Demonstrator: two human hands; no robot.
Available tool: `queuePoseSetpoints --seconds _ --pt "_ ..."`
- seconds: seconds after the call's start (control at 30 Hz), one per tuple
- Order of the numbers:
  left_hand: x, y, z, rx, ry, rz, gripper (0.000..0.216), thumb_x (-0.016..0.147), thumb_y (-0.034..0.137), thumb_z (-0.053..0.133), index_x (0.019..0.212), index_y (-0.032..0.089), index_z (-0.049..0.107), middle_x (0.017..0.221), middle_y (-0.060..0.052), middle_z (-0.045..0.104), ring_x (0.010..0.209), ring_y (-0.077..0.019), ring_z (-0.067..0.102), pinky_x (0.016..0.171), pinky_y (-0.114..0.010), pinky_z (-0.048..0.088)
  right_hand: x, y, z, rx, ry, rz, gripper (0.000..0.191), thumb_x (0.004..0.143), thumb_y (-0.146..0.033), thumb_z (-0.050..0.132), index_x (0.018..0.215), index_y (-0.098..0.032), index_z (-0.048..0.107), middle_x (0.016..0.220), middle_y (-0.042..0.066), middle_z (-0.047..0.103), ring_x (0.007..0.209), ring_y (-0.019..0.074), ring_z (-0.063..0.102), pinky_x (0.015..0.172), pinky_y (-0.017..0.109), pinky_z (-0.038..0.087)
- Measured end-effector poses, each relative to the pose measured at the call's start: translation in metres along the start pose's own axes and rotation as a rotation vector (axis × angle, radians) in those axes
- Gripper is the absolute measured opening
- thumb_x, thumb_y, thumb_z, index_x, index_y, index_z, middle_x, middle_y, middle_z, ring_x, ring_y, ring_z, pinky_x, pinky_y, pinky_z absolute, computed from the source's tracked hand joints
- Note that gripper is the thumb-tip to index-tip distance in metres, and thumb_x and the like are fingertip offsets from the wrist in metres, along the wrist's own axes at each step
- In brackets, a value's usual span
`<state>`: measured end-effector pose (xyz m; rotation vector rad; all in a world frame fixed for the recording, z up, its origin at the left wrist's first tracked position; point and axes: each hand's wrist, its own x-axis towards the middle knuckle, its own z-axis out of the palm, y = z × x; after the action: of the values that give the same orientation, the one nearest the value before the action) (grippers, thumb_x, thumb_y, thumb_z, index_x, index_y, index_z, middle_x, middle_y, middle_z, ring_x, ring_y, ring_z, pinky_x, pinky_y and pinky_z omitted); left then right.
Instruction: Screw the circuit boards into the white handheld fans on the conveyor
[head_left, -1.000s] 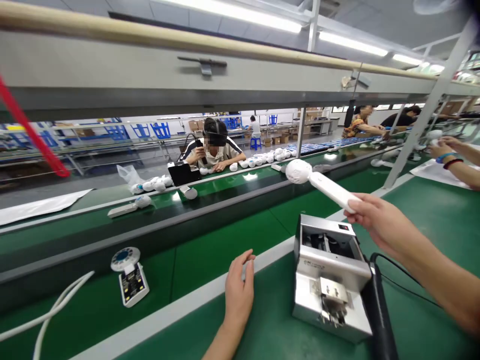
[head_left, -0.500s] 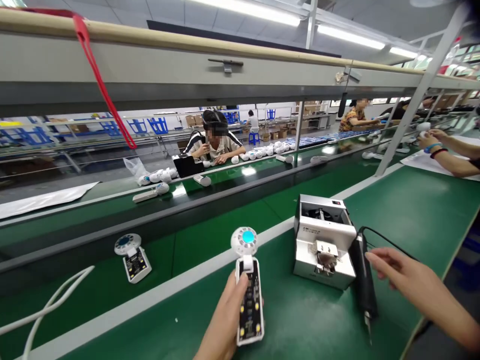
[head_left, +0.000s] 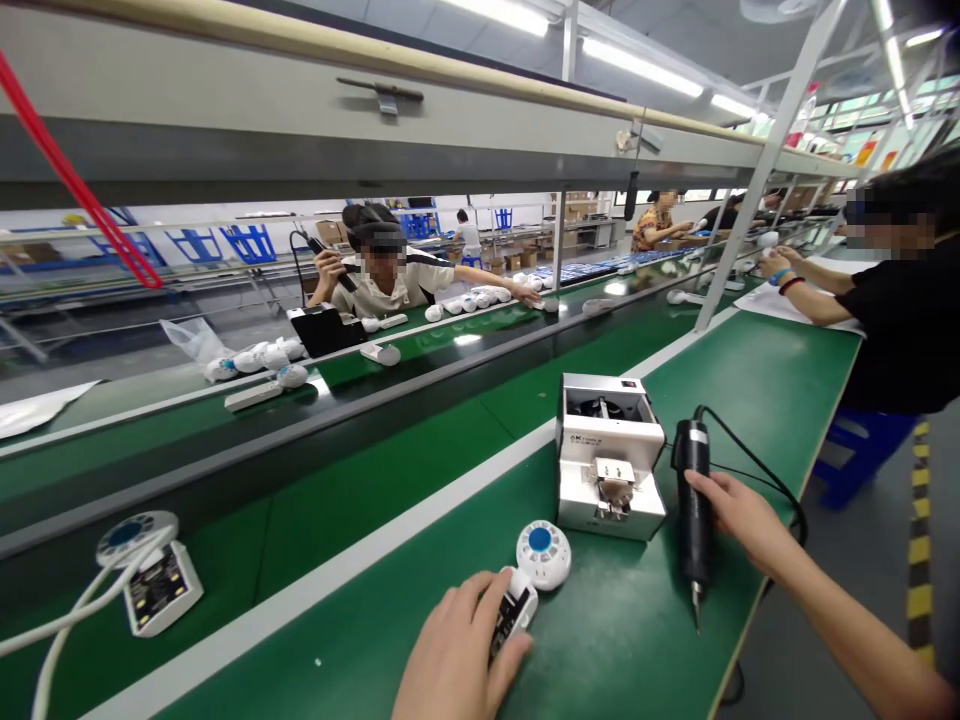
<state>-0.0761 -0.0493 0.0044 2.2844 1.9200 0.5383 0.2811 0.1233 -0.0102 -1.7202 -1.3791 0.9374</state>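
My left hand (head_left: pixel 461 645) is closed over the body of a white handheld device (head_left: pixel 543 556), low over the green bench. The device has a round head with a blue centre; its exposed circuit board is partly hidden under my fingers. My right hand (head_left: pixel 739 515) grips a black electric screwdriver (head_left: pixel 694 500) at its side, fingers partly hidden behind it. Its bit slants down near the bench's right edge. Between the hands, farther back, stands a silver screw feeder (head_left: pixel 611 455).
Another such device (head_left: pixel 161 590) lies on the belt at left, crossed by a white cable (head_left: pixel 71 625). More white units (head_left: pixel 259 390) lie across the line, where a co-worker (head_left: pixel 382 270) reaches out. Another person (head_left: pixel 896 290) sits at right. A shelf beam (head_left: pixel 300 120) spans overhead.
My left hand has lowered the device and tilted it toward the feeder. My right hand has closed on the screwdriver, which stands more upright. The view has swung right.
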Motion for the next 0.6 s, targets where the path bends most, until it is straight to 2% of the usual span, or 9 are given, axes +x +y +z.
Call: queuePoseSetpoints --seconds 0.1,0.2,0.27,0.33,0.4,0.43,0.53,0.6 --pt "-0.013 0.0 0.009 0.07 0.016 0.045 0.046 0.089 0.035 0.059 0.134 0.024 0.055 0.129 -0.011 0.062 0.101 -0.0282 0.066 0.076 -0.033 0.059 -0.03 -0.013 -0.013 0.21 0.082 -0.102 0.044 0.082 -0.06 0.054 0.103 -0.022 0.053 0.094 0.009 0.071 0.092 0.0277 0.07 0.074 0.036 0.06" --pt "-0.018 0.005 0.014 0.096 0.042 0.058 0.043 0.095 0.031 0.05 0.137 0.023 0.051 0.132 -0.012 0.059 0.104 -0.0277 0.063 0.08 -0.037 0.058 -0.065 -0.029 -0.023 0.274 0.216 -0.208 0.055 0.07 -0.058 0.072 0.11 -0.026 0.054 0.107 0.006 0.068 0.104 0.0273 0.065 0.087 0.036 0.057" --pt "-0.018 0.009 0.014 0.087 0.012 0.096 0.043 0.096 0.029 0.048 0.138 0.023 0.05 0.133 -0.012 0.057 0.104 -0.028 0.061 0.084 -0.041 0.057 -0.084 -0.039 -0.025 0.171 0.279 -0.247 0.058 0.063 -0.055 0.081 0.108 -0.027 0.057 0.103 0.005 0.068 0.097 0.0291 0.065 0.084 0.039 0.055" --pt "-0.016 0.011 0.012 0.075 -0.049 0.139 0.043 0.096 0.026 0.048 0.138 0.023 0.05 0.133 -0.012 0.056 0.101 -0.0283 0.06 0.086 -0.045 0.055 -0.094 -0.046 -0.021 0.029 0.309 -0.287 0.061 0.057 -0.056 0.084 0.105 -0.026 0.06 0.092 0.005 0.067 0.085 0.03 0.064 0.074 0.04 0.055" --pt "-0.013 0.011 0.01 0.06 -0.105 0.18 0.043 0.095 0.024 0.048 0.138 0.023 0.049 0.134 -0.011 0.055 0.1 -0.0285 0.058 0.085 -0.046 0.054 -0.095 -0.05 -0.014 0.006 0.21 -0.339 0.062 0.056 -0.056 0.086 0.104 -0.025 0.061 0.084 0.004 0.065 0.075 0.028 0.062 0.064 0.038 0.052" --pt "-0.01 0.01 0.009 0.05 -0.126 0.204 0.042 0.095 0.024 0.048 0.138 0.022 0.049 0.134 -0.012 0.054 0.101 -0.0285 0.058 0.085 -0.046 0.053 -0.092 -0.05 -0.01 0.057 0.112 -0.366 0.06 0.059 -0.053 0.085 0.106 -0.025 0.061 0.082 0.004 0.064 0.072 0.0264 0.061 0.062 0.037 0.051" --pt "0.005 0.01 0.005 0.006 -0.197 0.317 0.042 0.096 0.024 0.05 0.137 0.022 0.048 0.137 -0.011 0.052 0.104 -0.0274 0.056 0.088 -0.044 0.051 -0.079 -0.051 -0.001 0.322 -0.18 -0.461 0.051 0.07 -0.041 0.082 0.113 -0.027 0.058 0.08 0.001 0.06 0.069 0.0221 0.059 0.061 0.034 0.05" --pt "0.021 0.013 0.004 -0.009 -0.238 0.41 0.041 0.096 0.026 0.051 0.137 0.024 0.048 0.139 -0.009 0.052 0.105 -0.0263 0.055 0.089 -0.042 0.049 -0.073 -0.052 0.003 0.486 -0.302 -0.538 0.043 0.074 -0.034 0.08 0.111 -0.027 0.059 0.084 0.002 0.059 0.072 0.0216 0.06 0.064 0.035 0.052"
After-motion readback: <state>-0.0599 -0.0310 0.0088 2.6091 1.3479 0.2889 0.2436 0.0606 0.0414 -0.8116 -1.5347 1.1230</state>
